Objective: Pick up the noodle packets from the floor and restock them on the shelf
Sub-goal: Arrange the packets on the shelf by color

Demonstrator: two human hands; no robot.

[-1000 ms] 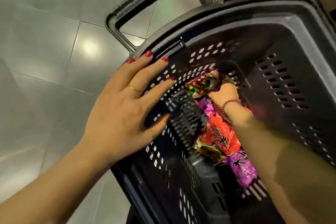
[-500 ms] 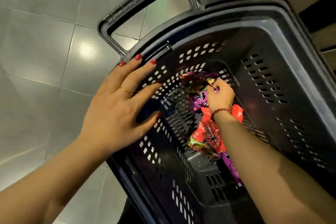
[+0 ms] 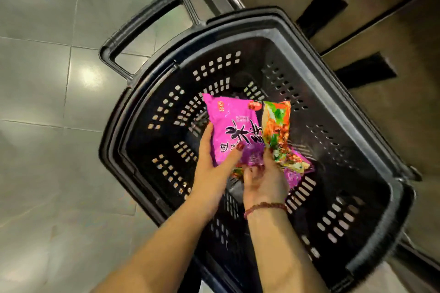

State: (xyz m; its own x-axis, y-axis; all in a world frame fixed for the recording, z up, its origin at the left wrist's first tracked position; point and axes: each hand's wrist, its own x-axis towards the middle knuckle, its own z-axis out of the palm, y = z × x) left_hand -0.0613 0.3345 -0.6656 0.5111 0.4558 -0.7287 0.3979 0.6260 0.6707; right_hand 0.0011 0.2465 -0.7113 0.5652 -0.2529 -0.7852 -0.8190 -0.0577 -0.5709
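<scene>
A purple noodle packet [image 3: 234, 131] with dark lettering is held up over the black shopping basket [image 3: 352, 145]. My left hand [image 3: 214, 169] grips its lower left edge, thumb on its face. My right hand [image 3: 264, 181], with a bead bracelet, holds the lower end of the packets, where another purple packet [image 3: 297, 175] pokes out behind. Whether the orange and green picture side [image 3: 277, 126] belongs to the purple packet or a second one, I cannot tell.
The basket's long handle [image 3: 142, 24] sticks out to the upper left over the grey tiled floor [image 3: 47, 126]. A brown shelf base [image 3: 392, 43] with dark brackets runs along the upper right, right next to the basket.
My left hand left the basket's rim and came in to take the purple packet. My right hand lifted the packets up from the basket bottom. The view pulled back and up.
</scene>
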